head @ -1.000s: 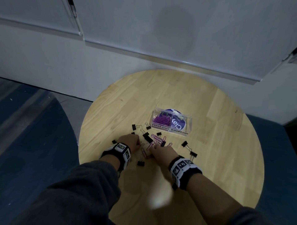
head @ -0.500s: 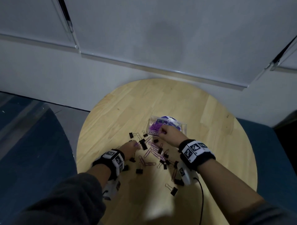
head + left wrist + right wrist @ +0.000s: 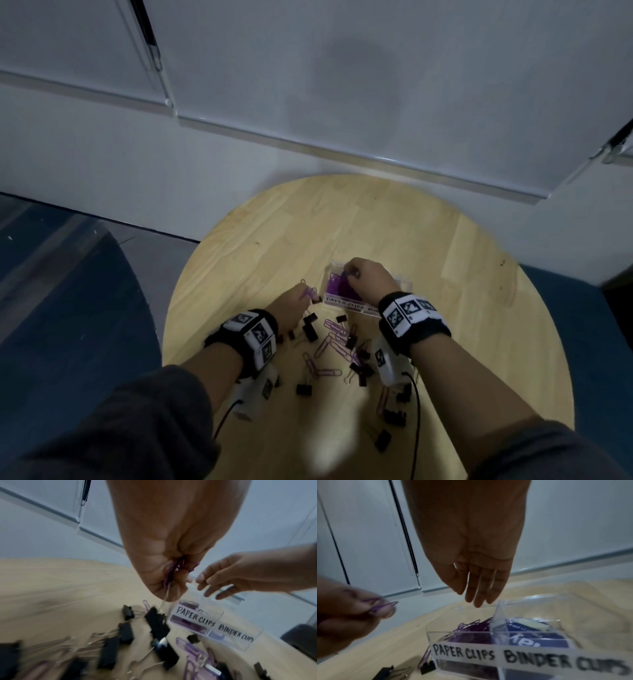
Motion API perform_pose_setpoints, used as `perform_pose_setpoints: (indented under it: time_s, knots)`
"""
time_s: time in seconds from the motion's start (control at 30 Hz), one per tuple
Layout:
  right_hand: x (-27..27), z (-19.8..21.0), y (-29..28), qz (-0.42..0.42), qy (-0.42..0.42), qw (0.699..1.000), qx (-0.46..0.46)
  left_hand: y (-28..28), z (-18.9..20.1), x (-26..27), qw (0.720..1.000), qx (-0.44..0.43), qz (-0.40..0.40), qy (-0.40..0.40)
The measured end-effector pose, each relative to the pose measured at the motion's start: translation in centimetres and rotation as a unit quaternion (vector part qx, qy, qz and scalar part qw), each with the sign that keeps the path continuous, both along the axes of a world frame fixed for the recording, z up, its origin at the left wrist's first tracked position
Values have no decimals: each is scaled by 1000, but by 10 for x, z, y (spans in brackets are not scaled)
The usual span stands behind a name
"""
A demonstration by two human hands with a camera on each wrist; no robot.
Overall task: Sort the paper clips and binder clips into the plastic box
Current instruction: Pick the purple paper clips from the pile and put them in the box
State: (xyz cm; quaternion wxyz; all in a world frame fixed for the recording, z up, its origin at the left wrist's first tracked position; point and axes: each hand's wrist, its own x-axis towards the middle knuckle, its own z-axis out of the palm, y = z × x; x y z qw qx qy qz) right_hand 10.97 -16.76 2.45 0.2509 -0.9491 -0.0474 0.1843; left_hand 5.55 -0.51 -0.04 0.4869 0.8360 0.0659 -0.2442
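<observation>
A clear plastic box [image 3: 346, 299] [image 3: 464, 654] [image 3: 195, 618] labelled PAPER CLIPS and BINDER CLIPS stands mid-table. Purple paper clips [image 3: 471, 626] fill its left compartment. My right hand [image 3: 349, 274] [image 3: 476, 599] hovers over that compartment, fingers straight and pointing down, holding nothing. Just left of the box, my left hand [image 3: 306, 296] [image 3: 171, 577] pinches a few purple paper clips [image 3: 175, 568] [image 3: 385, 605]. Black binder clips [image 3: 310, 330] [image 3: 157, 622] and loose purple paper clips [image 3: 337, 339] lie scattered on the table in front of the box.
The round wooden table [image 3: 342, 222] stands against a white wall. A blue printed item [image 3: 530, 632] lies in the binder-clip compartment. More binder clips [image 3: 394, 416] lie under my right forearm. Dark floor drops away on both sides of the table.
My right hand rose from the clip pile to the box and now hangs open over the paper-clip side. My left hand lifted clips off the table toward the box.
</observation>
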Motion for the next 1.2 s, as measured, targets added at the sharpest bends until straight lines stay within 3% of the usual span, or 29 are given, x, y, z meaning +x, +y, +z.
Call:
perform_pose_setpoints:
  time_s: [0.1, 0.2, 0.27, 0.37, 0.53, 0.6, 0.8, 0.93, 1.2]
  knots:
    - [-24, -1, -20, -5, -10, 1000, 17, -16, -2, 14, 997, -70, 35, 20]
    - [-55, -12, -36, -4, 60, 998, 33, -29, -4, 22, 997, -72, 6, 2]
    - [-72, -21, -42, 3, 79, 997, 14, -38, 2, 33, 998, 4, -42, -51]
    - [-86, -36, -43, 14, 60, 997, -43, -51, 9, 56, 975, 149, -128, -103]
    - [-98, -52, -39, 25, 2, 998, -65, -64, 0, 79, 884, 328, -310, -122]
    - [-102, -56, -33, 54, -3, 994, -100, -62, -3, 79, 876, 333, -325, -129]
    - [-107, -61, -12, 16, 13, 983, -182, -43, 0, 55, 899, 263, -255, -239]
    - [-102, -62, -5, -1, 48, 982, -185, -12, -8, 28, 934, 266, -154, -184]
    - [-101, -45, -8, -3, 72, 988, -138, 61, -40, -41, 944, 324, -33, -58]
